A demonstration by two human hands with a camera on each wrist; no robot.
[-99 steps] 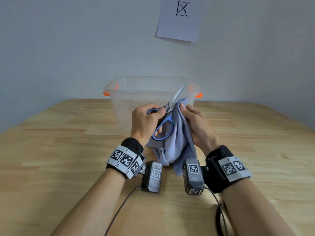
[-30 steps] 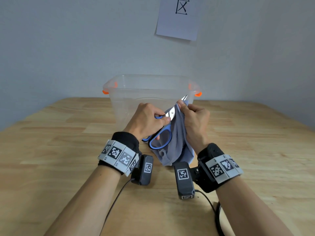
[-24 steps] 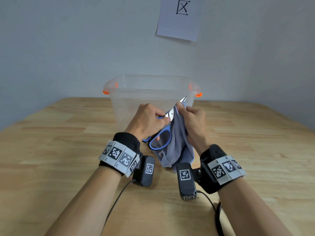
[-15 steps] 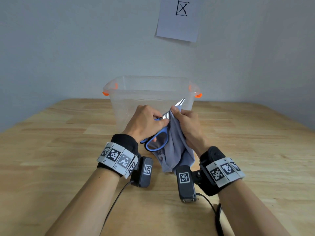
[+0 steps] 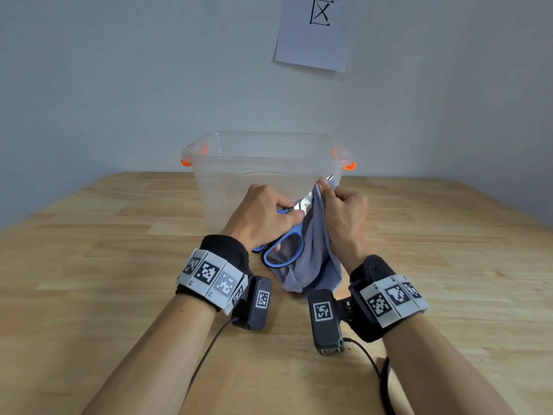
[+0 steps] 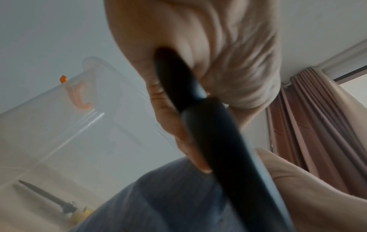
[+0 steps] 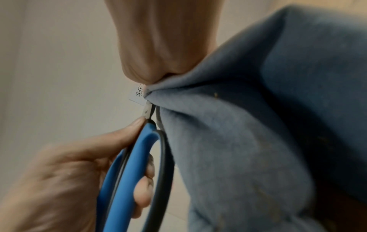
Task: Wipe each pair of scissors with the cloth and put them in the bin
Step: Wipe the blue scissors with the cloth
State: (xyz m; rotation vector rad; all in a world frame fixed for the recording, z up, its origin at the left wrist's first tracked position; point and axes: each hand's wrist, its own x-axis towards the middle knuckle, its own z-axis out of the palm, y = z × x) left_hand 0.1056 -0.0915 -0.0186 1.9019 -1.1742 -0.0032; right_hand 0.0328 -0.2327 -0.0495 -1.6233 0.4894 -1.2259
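Nearest the camera, two forearms reach over the wooden table [image 5: 89, 295], each wrist wearing a black band with square-patterned markers and a small camera module. One pair of blue-handled scissors [image 5: 287, 247] is held in the air between the hands, just in front of the bin. The left hand [image 5: 263, 217] grips the handle loops, fingers curled through and around them, the thumb tip pressing by the pivot. One grey-blue cloth [image 5: 317, 253] is draped over the blades and hangs down beside the handles, its lower edge close to the table. The right hand [image 5: 344, 211] pinches the cloth around the blades near their tip, fingers curled tight; only a short bit of metal shows past the fingertips. In the right wrist view a small white printed label on the blade shows just below the pinch.

Behind the hands stands one clear plastic bin [image 5: 227, 181] with two orange latches. Through its wall, the left wrist view shows one more pair of scissors with yellow on the handle [image 6: 59, 204] lying on the bottom. Farthest back, one sheet of paper [image 5: 314, 40] with a drawn mark hangs on the wall.
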